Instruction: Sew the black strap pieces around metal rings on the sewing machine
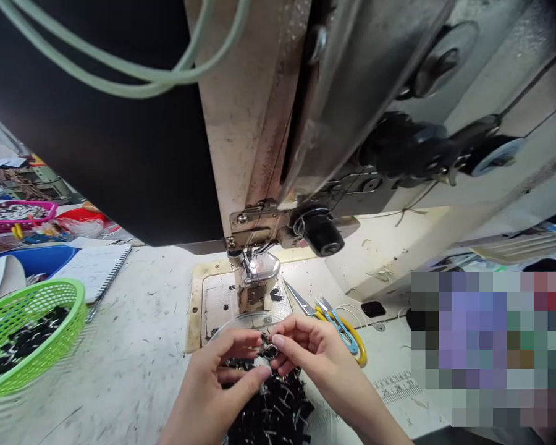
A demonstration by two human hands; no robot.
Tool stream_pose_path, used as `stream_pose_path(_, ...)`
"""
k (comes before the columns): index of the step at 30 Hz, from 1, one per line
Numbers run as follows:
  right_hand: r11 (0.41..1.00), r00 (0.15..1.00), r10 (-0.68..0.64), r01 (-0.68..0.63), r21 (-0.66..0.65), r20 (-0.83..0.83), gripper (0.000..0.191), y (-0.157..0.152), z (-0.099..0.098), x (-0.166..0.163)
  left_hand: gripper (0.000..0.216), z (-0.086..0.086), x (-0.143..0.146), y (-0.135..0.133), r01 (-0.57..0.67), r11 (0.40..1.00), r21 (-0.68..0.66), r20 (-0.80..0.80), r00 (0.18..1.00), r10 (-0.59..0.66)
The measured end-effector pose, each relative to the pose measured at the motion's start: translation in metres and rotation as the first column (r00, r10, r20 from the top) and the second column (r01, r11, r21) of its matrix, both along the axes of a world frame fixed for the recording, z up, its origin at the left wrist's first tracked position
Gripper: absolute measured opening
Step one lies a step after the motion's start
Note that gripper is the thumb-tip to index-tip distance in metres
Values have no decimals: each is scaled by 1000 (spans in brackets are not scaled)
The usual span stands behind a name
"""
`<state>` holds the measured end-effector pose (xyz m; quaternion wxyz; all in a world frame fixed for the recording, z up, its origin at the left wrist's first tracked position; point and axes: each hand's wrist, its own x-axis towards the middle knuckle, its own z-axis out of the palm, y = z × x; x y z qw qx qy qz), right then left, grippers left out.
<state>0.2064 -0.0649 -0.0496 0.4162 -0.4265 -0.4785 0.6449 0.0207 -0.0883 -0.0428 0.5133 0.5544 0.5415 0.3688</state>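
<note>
My left hand [217, 383] and my right hand [312, 352] meet just in front of the sewing machine's presser foot [258, 272]. Both pinch one small black piece with a metal ring [269, 350] between thumb and fingers. Below them lies a heap of similar black pieces [273, 411] with white marks. A clear round lid or dish [250, 321] lies under my fingers, on the needle plate [215, 303].
The sewing machine head [352, 123] fills the upper view. Scissors with yellow handles [352, 340] and blue thread snips [338, 321] lie right of my hands. A green basket [28, 334] of black pieces sits at left, a spiral notebook [95, 269] behind it.
</note>
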Motion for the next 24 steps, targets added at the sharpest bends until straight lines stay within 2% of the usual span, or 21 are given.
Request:
stream_pose_path(3, 998, 998, -64, 64, 20, 4, 28, -5, 4, -5, 22, -3, 7, -2, -83, 996, -25, 34, 996, 83)
stream_pose_path(5, 994, 995, -96, 96, 48, 2, 25, -9, 6, -9, 24, -5, 12, -3, -123, 992, -39, 115, 985, 127)
stream_pose_path(8, 990, 994, -112, 112, 91, -3, 21, -13, 5, -13, 24, -8, 16, -3, -158, 985, -69, 279, 945, 171)
stream_pose_path(11, 990, 994, -110, 112, 90, -21, 19, -14, 3, -15, 23, -7, 15, -3, -158, 985, -69, 365, 915, 172)
stream_pose_path(15, 989, 990, -125, 130, 75, -63, 20, -14, 2, -13, 25, -3, 6, -3, -114, 986, -121, 341, 928, 149)
stream_pose_path(17, 996, 994, -67, 72, 58, -87, 23, -15, 2, -11, 24, -1, 2, -3, -108, 985, -135, 328, 933, 147)
stream_pose_path(20, 999, 998, -8, 10, 32, -68, 19, -16, 2, -9, 20, 1, 0, -4, -104, 986, -130, 311, 940, 140)
stream_pose_path(24, 999, 999, -40, 41, 34, -30, 15, -18, 3, -8, 18, 1, -1, -4, -106, 988, -115, 280, 950, 135)
